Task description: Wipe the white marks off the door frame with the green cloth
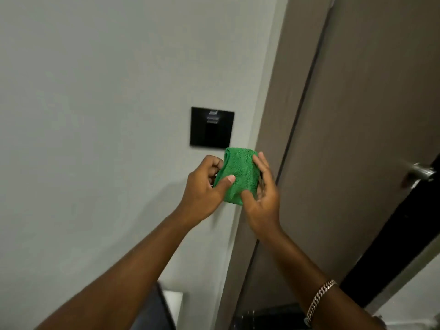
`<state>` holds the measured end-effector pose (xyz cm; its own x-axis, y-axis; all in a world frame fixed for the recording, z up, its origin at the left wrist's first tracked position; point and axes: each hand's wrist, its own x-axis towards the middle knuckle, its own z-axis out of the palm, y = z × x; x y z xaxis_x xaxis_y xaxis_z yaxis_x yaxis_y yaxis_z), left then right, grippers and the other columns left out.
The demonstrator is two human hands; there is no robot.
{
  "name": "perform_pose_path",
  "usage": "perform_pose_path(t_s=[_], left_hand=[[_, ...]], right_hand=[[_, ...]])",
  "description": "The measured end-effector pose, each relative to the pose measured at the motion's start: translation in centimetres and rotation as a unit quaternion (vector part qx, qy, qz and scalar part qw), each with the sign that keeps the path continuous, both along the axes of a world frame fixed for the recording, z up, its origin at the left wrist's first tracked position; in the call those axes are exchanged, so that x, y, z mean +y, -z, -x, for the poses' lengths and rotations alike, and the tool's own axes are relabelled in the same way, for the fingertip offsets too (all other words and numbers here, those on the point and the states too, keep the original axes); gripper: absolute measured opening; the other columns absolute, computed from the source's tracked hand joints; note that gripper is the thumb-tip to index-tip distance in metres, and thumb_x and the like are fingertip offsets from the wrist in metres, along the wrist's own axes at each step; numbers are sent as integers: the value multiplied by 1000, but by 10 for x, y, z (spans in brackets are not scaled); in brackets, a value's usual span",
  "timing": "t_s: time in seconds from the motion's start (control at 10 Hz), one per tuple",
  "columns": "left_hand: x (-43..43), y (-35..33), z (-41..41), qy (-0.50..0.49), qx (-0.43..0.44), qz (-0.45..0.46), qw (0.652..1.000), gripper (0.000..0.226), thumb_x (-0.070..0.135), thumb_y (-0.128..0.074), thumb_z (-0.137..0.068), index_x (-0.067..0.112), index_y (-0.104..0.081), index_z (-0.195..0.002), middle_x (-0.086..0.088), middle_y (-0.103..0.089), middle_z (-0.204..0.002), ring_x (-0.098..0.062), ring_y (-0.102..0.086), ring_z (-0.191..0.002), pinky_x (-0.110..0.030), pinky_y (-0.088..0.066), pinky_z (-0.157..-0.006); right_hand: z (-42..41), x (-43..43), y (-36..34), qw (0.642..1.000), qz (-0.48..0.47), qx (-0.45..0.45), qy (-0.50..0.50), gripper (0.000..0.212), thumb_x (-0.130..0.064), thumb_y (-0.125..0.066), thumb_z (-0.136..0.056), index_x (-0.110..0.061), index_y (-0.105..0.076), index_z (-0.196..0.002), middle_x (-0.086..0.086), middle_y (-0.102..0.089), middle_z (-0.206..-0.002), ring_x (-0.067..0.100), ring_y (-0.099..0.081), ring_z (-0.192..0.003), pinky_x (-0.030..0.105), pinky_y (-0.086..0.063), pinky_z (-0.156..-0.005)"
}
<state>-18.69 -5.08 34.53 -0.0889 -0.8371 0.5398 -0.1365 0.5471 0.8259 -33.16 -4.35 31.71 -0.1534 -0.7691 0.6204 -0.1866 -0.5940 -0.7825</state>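
A folded green cloth [239, 175] is held between both hands in front of the wall, close to the left edge of the brown door frame [276, 91]. My left hand [204, 189] pinches the cloth's left side with the thumb on top. My right hand [262, 194] cups its right side, thumb pressed on the lower front and fingers spread along the edge. The cloth hangs apart from the frame. No white marks on the frame can be made out in this blurred view.
A black square wall switch [212, 126] sits just above the cloth on the grey wall [95, 91]. The brown door [369, 115] stands right of the frame, with a metal handle [420, 173] at the far right. A dark object [157, 310] is low down.
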Motion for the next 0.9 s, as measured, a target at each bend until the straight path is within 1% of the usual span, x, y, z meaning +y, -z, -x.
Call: perform_pose_path(t_s=[0.1, 0.2, 0.3, 0.4, 0.5, 0.6, 0.7, 0.8, 0.9], left_hand=[[8, 51, -44, -36, 39, -123, 991, 15, 10, -67, -89, 8, -54, -97, -29, -72, -99, -42, -71, -92, -57, -60, -79], [15, 92, -72, -94, 42, -203, 974, 14, 5, -67, -89, 9, -54, -94, -36, -70, -97, -49, -69, -93, -62, -58, -80], [23, 156, -110, -193, 50, -305, 931, 20, 10, -73, -86, 12, -53, -89, -33, -72, -92, -46, -72, -87, -59, -60, -75], [31, 199, -127, -252, 65, -360, 896, 27, 15, -78, -83, 11, -52, -91, -24, -72, -86, -33, -74, -76, -47, -64, -62], [48, 265, -141, -323, 74, -398, 856, 35, 15, -79, -82, 12, -44, -83, -4, -58, -68, -2, -62, -49, -15, -48, -37], [61, 336, -158, -356, 54, -462, 811, 32, 12, -77, -83, 12, -47, -72, -1, -58, -70, -5, -63, -62, -8, -47, -42], [67, 381, -167, -344, 59, -529, 773, 23, 7, -75, -84, 12, -54, -76, -13, -69, -88, -27, -73, -81, -35, -63, -56], [70, 416, -176, -287, 22, -570, 770, 17, 5, -75, -82, 16, -61, -83, -21, -73, -106, -37, -72, -96, -52, -61, -84], [69, 414, -178, -239, -15, -585, 775, 16, 9, -75, -83, 7, -68, -98, -21, -74, -110, -36, -70, -103, -51, -56, -94]], right_hand=[[-35, 3, 51, 980, -147, -123, -54, 63, 3, -56, -73, -27, -50, -128, -2, -59, -131, 8, -63, -115, 22, -57, -82], [-61, -1, 88, 960, -242, -123, -66, 52, 13, -59, -76, -19, -50, -116, 6, -62, -119, 19, -65, -104, 27, -57, -79], [-94, -5, 145, 937, -342, -25, -66, 46, 16, -60, -77, -18, -49, -106, 2, -65, -106, 23, -66, -97, 30, -59, -76], [-116, -10, 184, 917, -392, 44, -66, 43, 9, -63, -77, -20, -50, -105, 6, -67, -107, 25, -69, -96, 36, -62, -77], [-144, -13, 249, 878, -459, 85, -105, 41, 7, -61, -78, -22, -50, -106, 12, -66, -114, 28, -68, -103, 41, -60, -85], [-165, -6, 318, 853, -488, 127, -136, 41, 11, -57, -80, -17, -54, -109, 8, -64, -111, 30, -65, -109, 35, -57, -86], [-174, -2, 360, 845, -494, 162, -130, 41, 11, -57, -79, -12, -59, -113, 5, -64, -107, 29, -65, -106, 33, -56, -86], [-178, 2, 394, 845, -478, 215, -104, 44, 10, -58, -80, -9, -66, -119, 11, -70, -119, 26, -65, -106, 32, -54, -97], [-181, 2, 398, 842, -457, 267, -106, 44, 7, -58, -83, -6, -66, -124, 14, -67, -129, 29, -62, -119, 27, -46, -105]])
